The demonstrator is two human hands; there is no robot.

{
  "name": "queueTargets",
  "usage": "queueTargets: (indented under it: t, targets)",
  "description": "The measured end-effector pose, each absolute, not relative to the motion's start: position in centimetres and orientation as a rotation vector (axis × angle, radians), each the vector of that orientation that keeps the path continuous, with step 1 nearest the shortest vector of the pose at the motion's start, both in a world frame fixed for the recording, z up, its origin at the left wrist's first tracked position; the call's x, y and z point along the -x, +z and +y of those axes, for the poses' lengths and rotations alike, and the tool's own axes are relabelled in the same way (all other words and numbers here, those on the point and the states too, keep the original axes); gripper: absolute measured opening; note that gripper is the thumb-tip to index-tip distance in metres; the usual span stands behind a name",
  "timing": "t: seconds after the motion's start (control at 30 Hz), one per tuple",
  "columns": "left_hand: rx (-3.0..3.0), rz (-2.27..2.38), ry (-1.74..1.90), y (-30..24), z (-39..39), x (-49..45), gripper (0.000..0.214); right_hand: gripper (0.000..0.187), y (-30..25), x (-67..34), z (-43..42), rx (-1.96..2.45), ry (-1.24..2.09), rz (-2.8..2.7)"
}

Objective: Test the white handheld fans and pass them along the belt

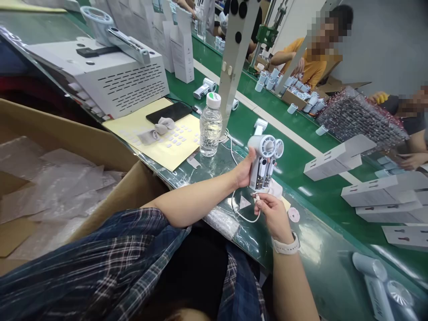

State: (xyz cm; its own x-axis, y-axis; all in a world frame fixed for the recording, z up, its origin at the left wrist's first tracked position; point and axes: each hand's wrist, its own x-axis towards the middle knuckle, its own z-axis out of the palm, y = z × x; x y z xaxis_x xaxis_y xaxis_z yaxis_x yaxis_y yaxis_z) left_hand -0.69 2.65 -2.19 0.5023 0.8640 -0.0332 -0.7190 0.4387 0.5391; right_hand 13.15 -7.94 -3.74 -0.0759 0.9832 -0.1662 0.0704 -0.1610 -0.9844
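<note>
Two light-blue handheld fans (263, 146) are held side by side and upright in my left hand (245, 171), whose fingers wrap round them from the left. Small dark and metallic parts show on the fronts of their handles. Just below the handles, my right hand (273, 214) pinches the plug end of a white cable (248, 220). The plug is close to the handle bottoms; whether it touches them I cannot tell. The cable loops left across the green bench. A further fan (260, 125) lies behind the held pair.
A water bottle (210, 129) stands left of my hands, beside a yellow sheet (182, 154) with small white stickers and a phone (169, 112). Behind it rises a metal post (234, 67). White boxes (337, 158) lie at right; more fans (376, 281) lie lower right. Co-workers sit across.
</note>
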Motion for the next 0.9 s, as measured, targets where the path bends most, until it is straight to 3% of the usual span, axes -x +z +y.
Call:
queueTargets:
  t: [0.2, 0.4, 0.73, 0.9]
  targets:
    - [-0.574, 0.322, 1.061, -1.9, 2.1, 0.6, 0.084, 0.033, -3.8, -11.1, -8.4, 1.386, 1.052, -1.264]
    - [-0.647, 0.436, 1.101, -2.8, 1.6, 0.0, 0.085, 0.046, -4.2, -10.5, -8.8, 1.327, 1.175, -1.245]
    - [-0.369, 0.386, 1.147, -1.3, 2.1, 0.7, 0.082, 0.034, -4.2, -10.4, -8.6, 1.323, 0.930, -1.426]
    - [-0.385, 0.338, 1.126, -0.9, 1.7, 0.9, 0.082, 0.038, -4.1, -10.7, -8.5, 1.364, 0.970, -1.286]
